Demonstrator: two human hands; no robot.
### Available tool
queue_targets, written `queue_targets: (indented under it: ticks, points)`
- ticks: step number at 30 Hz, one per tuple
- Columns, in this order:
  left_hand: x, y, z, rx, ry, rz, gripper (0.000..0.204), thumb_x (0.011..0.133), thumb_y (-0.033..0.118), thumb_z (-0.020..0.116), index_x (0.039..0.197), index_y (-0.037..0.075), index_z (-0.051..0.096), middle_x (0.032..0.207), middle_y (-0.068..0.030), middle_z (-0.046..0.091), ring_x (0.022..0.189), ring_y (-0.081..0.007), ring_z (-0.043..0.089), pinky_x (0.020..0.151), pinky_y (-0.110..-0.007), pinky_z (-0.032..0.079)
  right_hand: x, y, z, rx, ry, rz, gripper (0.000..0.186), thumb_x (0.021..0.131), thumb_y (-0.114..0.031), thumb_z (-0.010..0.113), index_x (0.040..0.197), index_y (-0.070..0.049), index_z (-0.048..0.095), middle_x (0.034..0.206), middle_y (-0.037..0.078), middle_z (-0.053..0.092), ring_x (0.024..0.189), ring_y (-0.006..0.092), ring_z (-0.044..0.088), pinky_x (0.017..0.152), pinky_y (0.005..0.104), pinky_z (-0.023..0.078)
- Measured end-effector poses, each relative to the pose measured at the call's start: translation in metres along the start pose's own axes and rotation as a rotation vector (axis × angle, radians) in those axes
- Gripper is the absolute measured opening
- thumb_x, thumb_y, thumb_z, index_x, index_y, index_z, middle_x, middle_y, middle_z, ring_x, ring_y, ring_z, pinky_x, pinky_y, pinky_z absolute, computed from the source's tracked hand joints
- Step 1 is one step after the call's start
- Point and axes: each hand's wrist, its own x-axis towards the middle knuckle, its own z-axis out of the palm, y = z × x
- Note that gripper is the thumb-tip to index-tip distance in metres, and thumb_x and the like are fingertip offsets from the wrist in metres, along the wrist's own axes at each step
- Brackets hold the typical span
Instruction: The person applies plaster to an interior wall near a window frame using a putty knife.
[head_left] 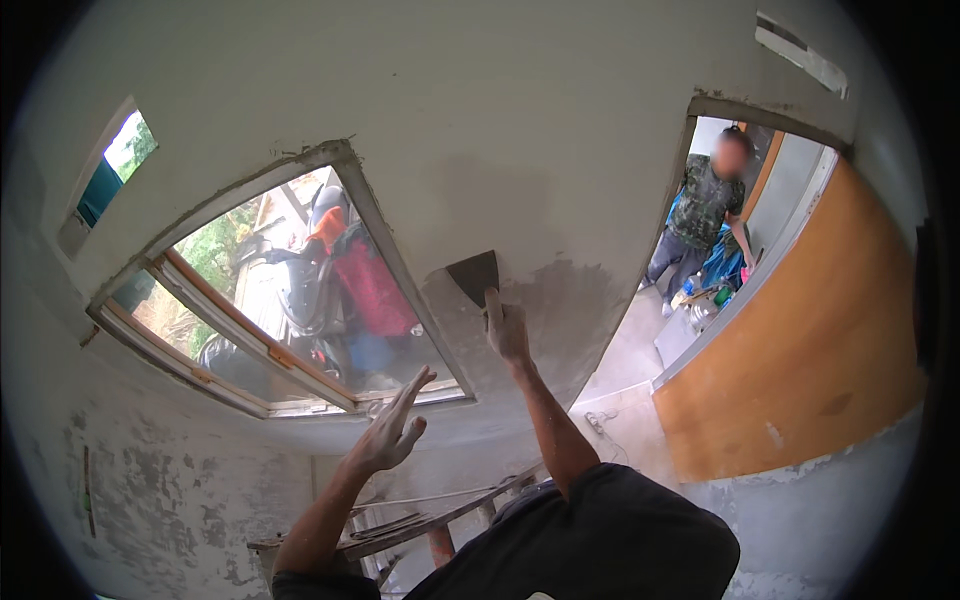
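My right hand point(508, 330) is wrapped round the handle of a putty knife point(474, 277). Its wide dark blade lies against, or very close to, the wall point(440, 130) between the window and the doorway. Around the blade the wall has darker grey patches point(570, 300), with a paler square smudge above. Lower and to the left, my left hand point(393, 428) is raised in front of the window's lower corner, fingers stretched out and thumb apart, holding nothing. Whitish dust coats both hands.
The window point(352, 240) has a sliding wooden sash; a scooter and red cloth show outside. In the doorway at right stands a person point(708, 195), beside an orange door point(790, 350). A wooden rack or ladder-like frame point(415, 530) is close below my arms. Patchy plaster covers the lower left wall.
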Motion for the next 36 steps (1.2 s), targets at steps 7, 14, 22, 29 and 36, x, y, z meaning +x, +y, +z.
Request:
queue_targets:
  ticks: [7, 14, 22, 29, 36]
  points:
    - [-0.001, -0.003, -0.001, 0.026, 0.025, 0.003, 0.067, 0.099, 0.038, 0.041, 0.152, 0.004, 0.016, 0.149, -0.0193, 0.035, 0.139, -0.0369, 0.033, 0.112, -0.046, 0.025, -0.020, 0.068, 0.005, 0.013, 0.000, 0.112, 0.068, 0.100, -0.049, 0.042, 0.048, -0.006, 0.041, 0.042, -0.002, 0.036, 0.039, 0.0092, 0.038, 0.040, 0.0323, 0.029]
    - [-0.001, -0.003, -0.002, 0.039, 0.011, -0.020, 0.065, 0.098, 0.032, 0.043, 0.151, 0.005, 0.018, 0.148, -0.0198, 0.038, 0.138, -0.0369, 0.035, 0.112, -0.045, 0.026, 0.024, -0.033, -0.008, 0.226, -0.047, -0.025, 0.069, 0.099, -0.054, 0.041, 0.049, -0.007, 0.042, 0.041, -0.002, 0.036, 0.038, 0.0098, 0.037, 0.041, 0.0322, 0.030]
    - [0.003, 0.000, -0.004, 0.037, 0.029, -0.003, 0.064, 0.098, 0.028, 0.044, 0.151, 0.004, 0.018, 0.148, -0.0203, 0.038, 0.138, -0.0364, 0.035, 0.113, -0.045, 0.026, -0.003, 0.052, 0.002, 0.069, -0.042, 0.108, 0.071, 0.097, -0.057, 0.041, 0.047, -0.008, 0.044, 0.040, -0.001, 0.038, 0.035, 0.0111, 0.039, 0.039, 0.0320, 0.029]
    - [0.004, 0.002, 0.003, 0.006, 0.014, 0.007, 0.065, 0.099, 0.029, 0.044, 0.152, 0.005, 0.014, 0.148, -0.0203, 0.038, 0.138, -0.0371, 0.034, 0.113, -0.046, 0.026, -0.016, 0.075, -0.006, -0.019, 0.023, 0.081, 0.070, 0.098, -0.055, 0.041, 0.046, -0.008, 0.045, 0.042, 0.000, 0.041, 0.038, 0.0106, 0.042, 0.040, 0.0296, 0.030]
    - [0.000, -0.001, 0.001, 0.016, 0.008, -0.018, 0.068, 0.099, 0.029, 0.045, 0.153, 0.006, 0.009, 0.148, -0.0204, 0.036, 0.139, -0.0371, 0.033, 0.114, -0.045, 0.025, 0.020, -0.019, -0.011, 0.120, 0.042, -0.032, 0.070, 0.099, -0.052, 0.042, 0.046, -0.006, 0.046, 0.043, 0.000, 0.043, 0.039, 0.0108, 0.042, 0.041, 0.0321, 0.031]
